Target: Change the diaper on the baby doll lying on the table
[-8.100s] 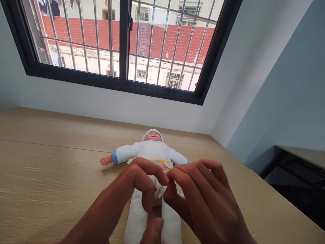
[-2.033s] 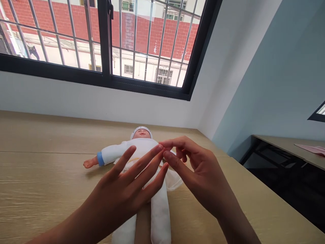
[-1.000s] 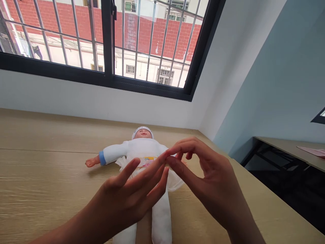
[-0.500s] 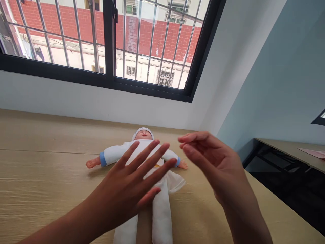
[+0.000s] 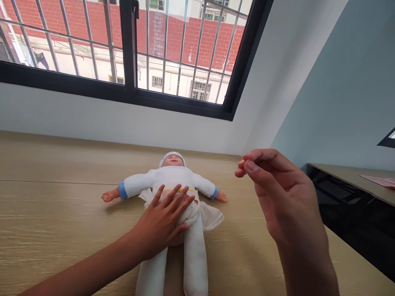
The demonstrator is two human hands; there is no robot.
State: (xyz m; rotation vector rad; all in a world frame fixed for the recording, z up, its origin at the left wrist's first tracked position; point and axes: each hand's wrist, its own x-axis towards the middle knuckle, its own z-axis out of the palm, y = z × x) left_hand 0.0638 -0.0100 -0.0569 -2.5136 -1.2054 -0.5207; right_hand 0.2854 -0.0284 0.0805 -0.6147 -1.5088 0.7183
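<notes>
Doll in white, blue-cuffed clothing point(image 5: 173, 176) lies head away. Left hand point(image 5: 156, 230), nearer, spreads fingers over its white diaper point(image 5: 194, 213); right hand point(image 5: 288, 201), well rightward, has fingertips together.

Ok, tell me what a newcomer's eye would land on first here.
Probably the baby doll in white, lying face up mid-table with arms spread, the left hand over its middle. Then the barred window above, framing red brick outside.

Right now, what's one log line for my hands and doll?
left hand: spread over doll | right hand: raised, fingers curled | doll: face up on table
</notes>
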